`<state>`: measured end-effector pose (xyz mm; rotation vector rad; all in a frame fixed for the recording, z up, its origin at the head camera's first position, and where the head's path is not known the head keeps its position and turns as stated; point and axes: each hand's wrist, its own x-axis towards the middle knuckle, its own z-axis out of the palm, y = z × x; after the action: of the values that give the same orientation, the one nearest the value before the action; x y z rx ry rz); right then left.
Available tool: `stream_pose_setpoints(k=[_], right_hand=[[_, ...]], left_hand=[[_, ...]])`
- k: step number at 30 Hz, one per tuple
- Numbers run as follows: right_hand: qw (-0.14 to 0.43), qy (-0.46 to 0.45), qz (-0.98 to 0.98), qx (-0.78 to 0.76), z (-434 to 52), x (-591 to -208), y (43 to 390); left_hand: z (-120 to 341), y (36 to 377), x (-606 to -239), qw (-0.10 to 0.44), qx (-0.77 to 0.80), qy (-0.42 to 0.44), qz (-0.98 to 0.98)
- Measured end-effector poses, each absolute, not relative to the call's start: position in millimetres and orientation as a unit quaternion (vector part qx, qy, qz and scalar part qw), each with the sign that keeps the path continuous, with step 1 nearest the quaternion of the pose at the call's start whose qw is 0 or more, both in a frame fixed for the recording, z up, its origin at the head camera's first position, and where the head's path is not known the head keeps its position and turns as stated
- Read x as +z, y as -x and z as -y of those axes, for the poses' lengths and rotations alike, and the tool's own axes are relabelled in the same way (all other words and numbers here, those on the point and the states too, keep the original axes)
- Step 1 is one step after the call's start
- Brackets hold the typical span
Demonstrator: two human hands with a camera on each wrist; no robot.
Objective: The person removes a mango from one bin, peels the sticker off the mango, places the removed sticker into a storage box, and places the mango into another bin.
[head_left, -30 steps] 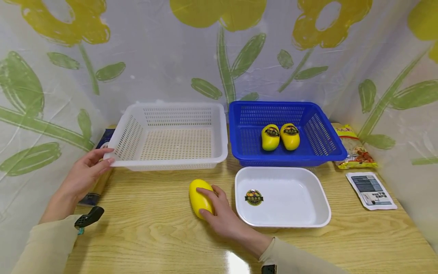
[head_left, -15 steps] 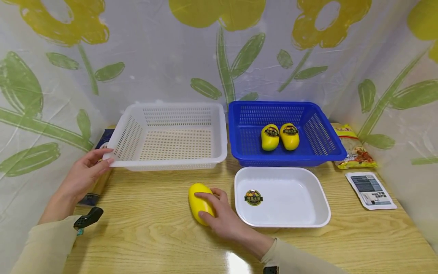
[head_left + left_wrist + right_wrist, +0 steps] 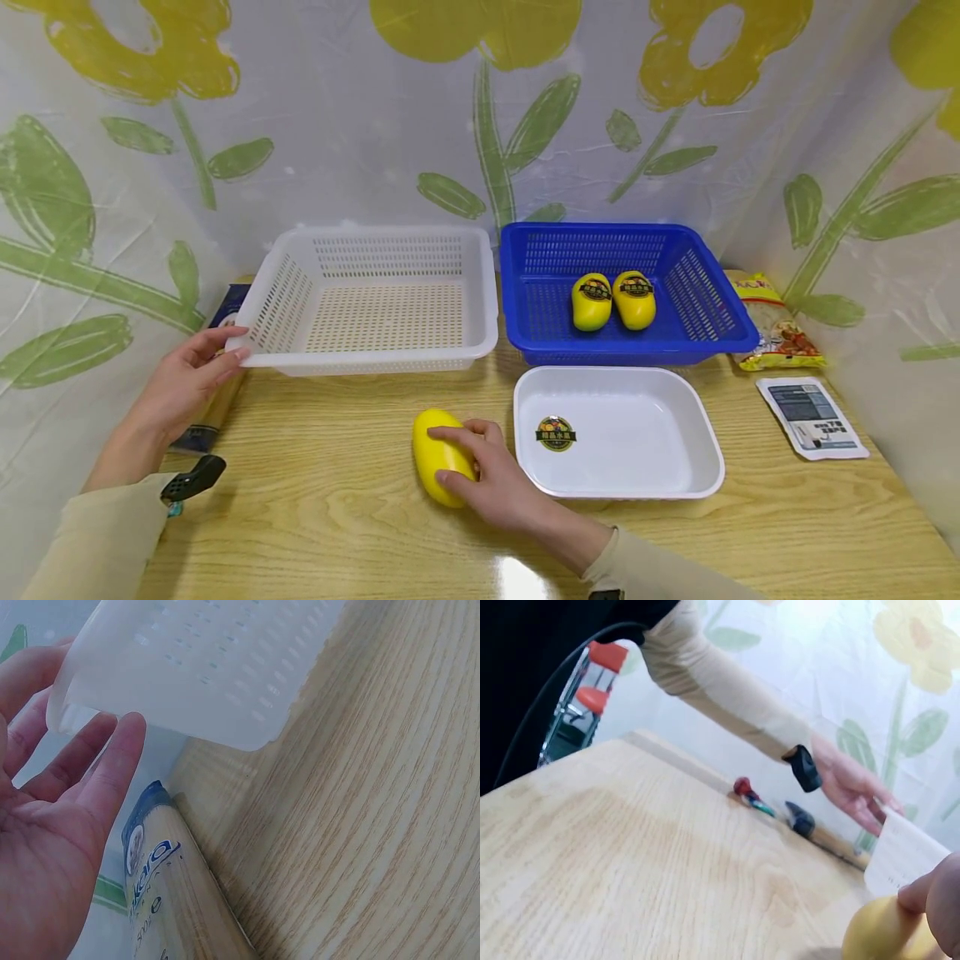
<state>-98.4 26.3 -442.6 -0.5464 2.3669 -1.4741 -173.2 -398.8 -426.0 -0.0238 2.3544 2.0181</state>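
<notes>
In the head view my right hand [image 3: 498, 483] grips a yellow mango [image 3: 429, 457] low over the wooden table, fingers on its far side and thumb on its near side. Part of the same mango [image 3: 877, 930] shows at the bottom of the right wrist view. My left hand [image 3: 183, 379] holds the front left corner of the white plastic basket [image 3: 360, 360], pinching the rim; the left wrist view shows its fingers at the basket's edge. Inside the blue basket [image 3: 540, 308] lie two mangoes [image 3: 592, 308] with dark labels, side by side.
A white tray [image 3: 637, 487] with a round fruit sticker [image 3: 556, 434] stands right of my right hand. Noodles in a long pack [image 3: 180, 892] lie beside the white basket. A yellow food bag [image 3: 776, 325] and a flat white pouch [image 3: 813, 417] lie at right.
My right hand has drawn the mango slightly toward me, down in the head view. The left hand stays at the white basket's corner, and the baskets have not moved.
</notes>
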Motion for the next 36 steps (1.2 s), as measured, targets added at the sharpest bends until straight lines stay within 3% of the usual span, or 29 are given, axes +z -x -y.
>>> stream_pose_setpoints(k=[16, 36], right_hand=[[0.213, 0.214, -0.756, -0.581, -50.3, -413.5, 82.9], [0.209, 0.172, -0.742, -0.613, -73.5, -367.1, 137.4]], left_hand=[[398.7, 171.6, -425.4, 0.024, 0.638, 0.016, -0.769], [399.0, 173.7, -428.5, 0.024, 0.670, -0.004, -0.742]])
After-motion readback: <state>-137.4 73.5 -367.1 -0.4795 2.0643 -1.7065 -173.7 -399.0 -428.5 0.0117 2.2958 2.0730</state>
